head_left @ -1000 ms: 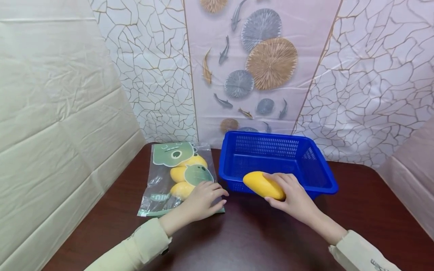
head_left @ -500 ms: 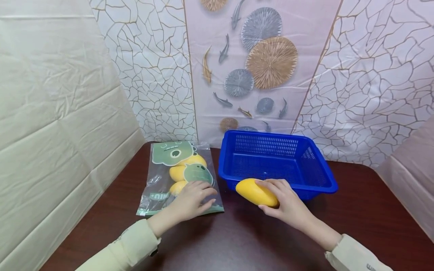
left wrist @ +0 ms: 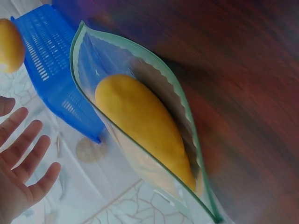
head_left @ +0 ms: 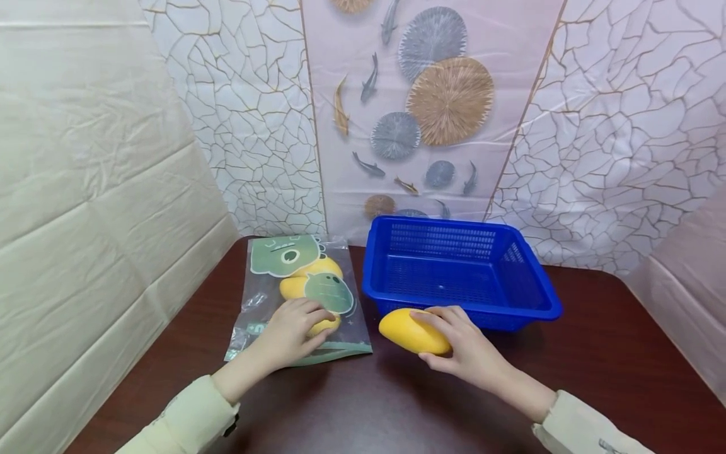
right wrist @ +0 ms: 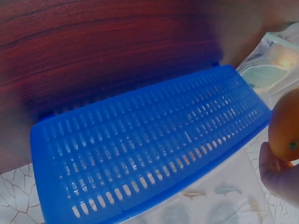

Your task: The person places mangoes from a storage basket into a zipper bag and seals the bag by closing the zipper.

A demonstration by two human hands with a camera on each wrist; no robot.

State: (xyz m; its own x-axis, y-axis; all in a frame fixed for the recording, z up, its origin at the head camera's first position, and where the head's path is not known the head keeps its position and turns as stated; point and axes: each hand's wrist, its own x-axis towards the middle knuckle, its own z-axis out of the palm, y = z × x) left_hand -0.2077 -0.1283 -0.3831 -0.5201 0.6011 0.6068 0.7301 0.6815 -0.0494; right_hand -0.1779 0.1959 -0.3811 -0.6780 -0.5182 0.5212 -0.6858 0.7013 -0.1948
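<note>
My right hand point(head_left: 467, 350) grips a yellow mango point(head_left: 413, 331) just in front of the basket's near side. In the right wrist view, only part of this mango point(right wrist: 286, 126) shows at the right edge. A clear zip bag point(head_left: 353, 325) with green dinosaur prints lies at the left, holding three mangoes. Above its near end, my left hand point(head_left: 290, 333) hovers with bent, relaxed fingers and nothing in them. The left wrist view shows the bag's green-edged mouth point(left wrist: 180, 86) gaping around a mango point(left wrist: 140, 123), with the left hand's fingers spread apart from it.
A blue perforated plastic basket point(head_left: 454, 305) stands at the back of the dark reddish-brown table point(head_left: 363, 403), right of the bag. Patterned cloth point(head_left: 272, 126) hangs behind the table, and pale cloth walls flank both sides.
My right hand has moved left and nearer with the mango, away from the basket's rim. The left hand has drawn left and back, and the bag's near edge has lifted and parted.
</note>
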